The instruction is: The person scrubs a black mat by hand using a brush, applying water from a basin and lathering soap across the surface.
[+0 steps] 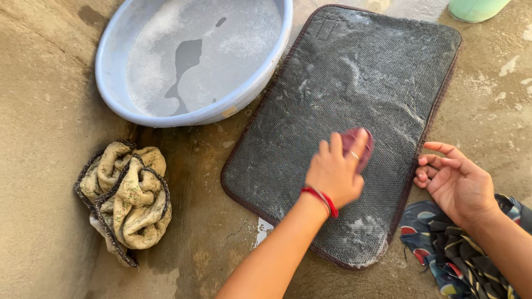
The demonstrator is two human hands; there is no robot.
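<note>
From the head camera I look down at a wet concrete floor [50,111], where a dark grey mat [354,94] with a reddish-brown edge lies flat, its mesh-like surface streaked with white suds. My left hand [335,171] sits on the middle of the mat, its grip closed around a small reddish scrubber [359,145] pressed against the surface; a ring shows on one finger and a red thread band [321,198] circles the wrist. My right hand [454,180] is at the mat's right edge, fingers loosely curled and open, holding nothing (the fingertips seem to touch the border, though I cannot tell for sure). Below that wrist lies patterned dark cloth [460,254] with red and blue patches. Up and to the left of the mat, just beside its corner, stands a pale blue basin [111,66] holding cloudy, soapy water. Lower left, well apart from the mat, a cream floral cloth [124,196] with dark trim lies crumpled on the floor. A green object [476,8] peeks in at the top right edge.
</note>
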